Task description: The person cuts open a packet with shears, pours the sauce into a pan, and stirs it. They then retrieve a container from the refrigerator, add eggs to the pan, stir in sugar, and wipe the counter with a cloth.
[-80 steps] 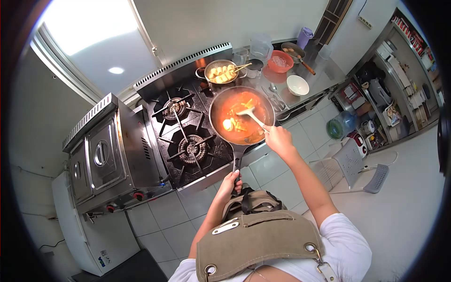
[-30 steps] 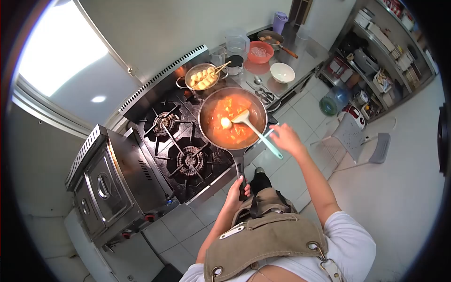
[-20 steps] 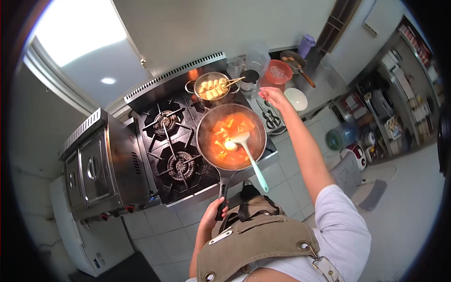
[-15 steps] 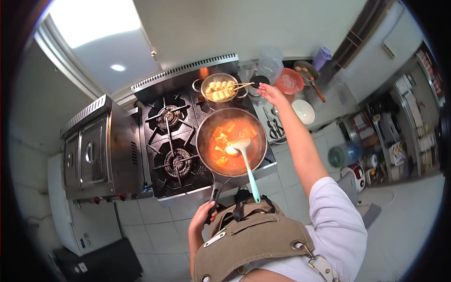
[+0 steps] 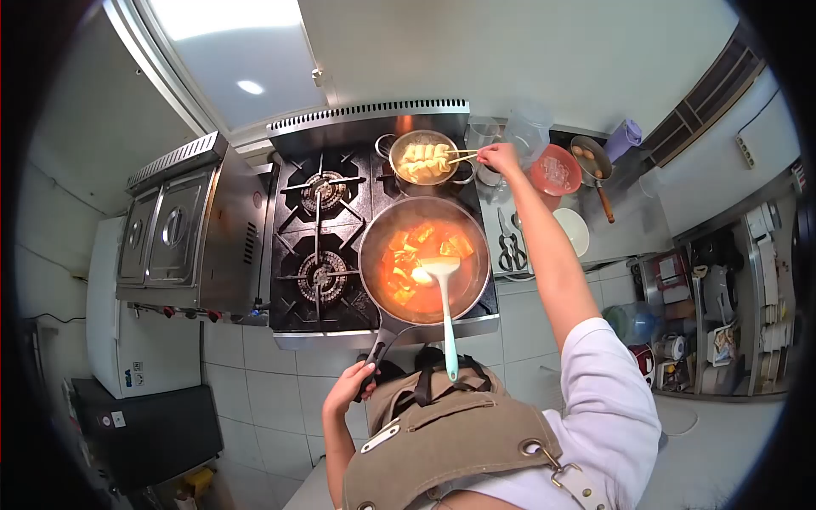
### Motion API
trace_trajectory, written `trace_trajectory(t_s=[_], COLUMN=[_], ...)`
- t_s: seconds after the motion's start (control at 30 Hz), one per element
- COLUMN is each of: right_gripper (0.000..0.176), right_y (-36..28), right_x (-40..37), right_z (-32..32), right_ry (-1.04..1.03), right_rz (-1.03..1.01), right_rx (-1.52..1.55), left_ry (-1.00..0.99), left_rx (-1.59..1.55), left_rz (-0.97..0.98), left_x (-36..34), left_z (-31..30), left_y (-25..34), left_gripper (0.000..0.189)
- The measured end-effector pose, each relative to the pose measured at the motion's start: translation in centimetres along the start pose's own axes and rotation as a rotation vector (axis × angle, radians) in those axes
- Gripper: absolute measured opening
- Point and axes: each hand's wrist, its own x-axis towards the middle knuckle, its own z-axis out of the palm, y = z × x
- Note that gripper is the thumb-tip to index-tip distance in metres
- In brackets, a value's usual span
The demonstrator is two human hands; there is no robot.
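Note:
My left hand (image 5: 351,387) is closed around the handle of a large pan (image 5: 365,280) on the front right of the stove. Red-orange stew (image 5: 404,255) fills that pan, and a spatula (image 5: 447,314) with a pale green handle rests across it, its white head in the stew beside a white egg. Behind it, a smaller pot (image 5: 396,157) holds skewered food (image 5: 425,161). My right hand (image 5: 497,158) reaches over there, its fingers closed on the ends of the wooden skewers (image 5: 463,156) that stick out over the pot's right rim.
Right of the stove, a counter (image 5: 616,225) bears a red bowl (image 5: 557,170), a white bowl (image 5: 571,231), dark-handled utensils (image 5: 512,253), and a small pan with eggs (image 5: 590,158). Two bare burners (image 5: 324,276) are at left, beside a steel appliance (image 5: 183,238).
My right hand has moved onto the skewer ends and its fingers have closed on them. The view has shifted slightly. My left hand still holds the pan handle.

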Motion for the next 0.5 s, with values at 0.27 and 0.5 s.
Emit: trace_trajectory(t_s=[0.27, 0.5], right_gripper=[0.010, 0.006], right_y=[-2.3, -0.8], right_x=[-5.9, -6.9], right_z=[0.4, 0.2], right_ry=[-0.067, -0.083], right_rz=[-0.905, -0.979], right_rx=[-0.702, -0.955], left_ry=[0.001, 0.001], left_rx=[0.034, 0.048], left_rz=[-0.008, -0.002], left_x=[0.0, -0.2], left_z=[0.1, 0.2], left_y=[0.2, 0.4], left_gripper=[0.025, 0.025])
